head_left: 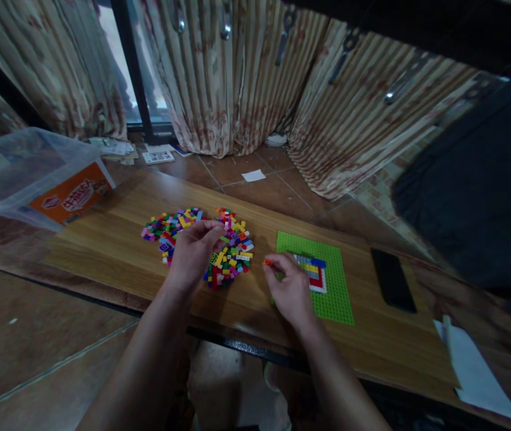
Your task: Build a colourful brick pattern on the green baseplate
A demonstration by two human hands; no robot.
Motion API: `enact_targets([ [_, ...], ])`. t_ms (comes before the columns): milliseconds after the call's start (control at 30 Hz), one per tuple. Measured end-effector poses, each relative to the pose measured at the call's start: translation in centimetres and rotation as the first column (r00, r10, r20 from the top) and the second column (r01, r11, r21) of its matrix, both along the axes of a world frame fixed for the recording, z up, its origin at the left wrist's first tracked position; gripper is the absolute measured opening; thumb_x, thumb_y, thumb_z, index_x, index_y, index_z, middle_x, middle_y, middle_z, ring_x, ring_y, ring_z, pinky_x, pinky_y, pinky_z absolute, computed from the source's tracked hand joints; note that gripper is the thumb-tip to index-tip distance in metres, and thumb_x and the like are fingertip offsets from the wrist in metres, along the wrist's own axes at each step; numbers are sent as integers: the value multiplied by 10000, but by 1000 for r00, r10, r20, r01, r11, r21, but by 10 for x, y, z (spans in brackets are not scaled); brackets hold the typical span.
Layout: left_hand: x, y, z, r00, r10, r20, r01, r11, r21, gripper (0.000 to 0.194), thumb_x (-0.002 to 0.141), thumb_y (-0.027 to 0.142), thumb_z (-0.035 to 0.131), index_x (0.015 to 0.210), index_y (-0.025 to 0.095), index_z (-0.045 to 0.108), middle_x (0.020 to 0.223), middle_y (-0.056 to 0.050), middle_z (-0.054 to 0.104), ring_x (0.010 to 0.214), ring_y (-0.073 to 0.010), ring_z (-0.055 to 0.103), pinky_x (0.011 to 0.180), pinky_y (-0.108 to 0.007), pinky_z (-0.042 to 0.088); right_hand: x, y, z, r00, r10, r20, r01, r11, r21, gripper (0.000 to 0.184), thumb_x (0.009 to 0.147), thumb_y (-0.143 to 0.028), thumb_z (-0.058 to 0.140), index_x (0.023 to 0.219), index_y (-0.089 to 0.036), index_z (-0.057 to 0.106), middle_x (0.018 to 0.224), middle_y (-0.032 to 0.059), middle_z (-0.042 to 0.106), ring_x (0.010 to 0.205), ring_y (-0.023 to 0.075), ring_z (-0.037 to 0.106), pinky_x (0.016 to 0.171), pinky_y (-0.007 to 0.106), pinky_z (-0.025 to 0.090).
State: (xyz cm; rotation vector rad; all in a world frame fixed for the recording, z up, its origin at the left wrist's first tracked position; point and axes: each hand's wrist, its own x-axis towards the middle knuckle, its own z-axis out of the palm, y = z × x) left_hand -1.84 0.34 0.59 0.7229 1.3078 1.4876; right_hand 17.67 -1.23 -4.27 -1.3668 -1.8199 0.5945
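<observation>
Over a loose pile of coloured toy bricks (230,263), my left hand (194,248) is closed, thumb and fingertips together. What it holds, if anything, is too small to make out. My right hand (292,287) pinches a small orange-red brick (267,262) between thumb and forefinger, at the left side of a green baseplate (339,299). On that plate, partly hidden behind this hand, are white, red, yellow and grey bricks laid in nested rows. A blue brick (319,263) sits at their upper edge.
The wooden table (115,257) carries a clear plastic box (21,173) with an orange label at the left end. A black phone (393,280) lies right of the baseplate, with white paper (480,371) at the far right corner. Curtains (246,78) hang behind.
</observation>
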Motion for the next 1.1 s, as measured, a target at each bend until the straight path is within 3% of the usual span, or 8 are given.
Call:
enact_targets([
  [200, 2, -1, 0, 998, -26, -57, 27, 1000, 13, 252, 610, 358, 767, 708, 151, 663, 625, -3, 619, 541, -94, 531, 537, -217, 422, 57, 14, 9, 961, -217, -171, 222, 975, 10, 181, 809, -335, 609, 867, -195, 708, 921, 52, 657, 834, 187, 633, 754, 332, 517],
  [333, 3, 0, -1, 997, -12, -71, 14, 999, 29, 263, 617, 375, 768, 704, 151, 662, 616, -2, 622, 537, -95, 538, 539, -219, 427, 105, 19, 13, 938, -346, -26, 337, 928, -160, 281, 773, -392, 615, 909, -181, 740, 949, 88, 727, 856, 228, 664, 805, 381, 512],
  [467, 4, 1, -4, 996, -19, -84, 21, 999, 26, 283, 610, 392, 774, 703, 149, 662, 616, -3, 630, 536, -97, 540, 537, -218, 428, 132, 15, 18, 914, -363, 180, 400, 878, -262, 329, 735, -424, 628, 926, -185, 748, 851, 77, 748, 784, 242, 677, 738, 374, 503],
  [633, 6, 3, -6, 991, -29, -127, 32, 999, 22, 265, 617, 375, 776, 708, 149, 672, 600, 0, 629, 560, -112, 554, 545, -220, 428, 131, 14, 20, 912, -303, 275, 377, 884, -277, 423, 707, -416, 662, 1049, -171, 697, 805, 57, 747, 730, 220, 684, 679, 339, 487],
  [767, 7, 3, -8, 988, -37, -149, 42, 999, 31, 242, 631, 356, 768, 714, 147, 681, 606, 3, 628, 574, -115, 553, 561, -223, 430, 124, 17, 19, 897, -348, 272, 413, 879, -237, 498, 713, -421, 669, 1133, -154, 650, 805, 66, 753, 732, 218, 694, 678, 332, 493],
  [1100, 4, 4, -13, 978, -65, -199, 74, 997, 38, 187, 673, 322, 732, 738, 152, 691, 621, 3, 633, 578, -117, 554, 573, -224, 434, 120, 22, 11, 866, -408, 288, 473, 855, -212, 537, 748, -543, 640, 1098, -137, 671, 771, 104, 755, 731, 262, 706, 642, 351, 489],
])
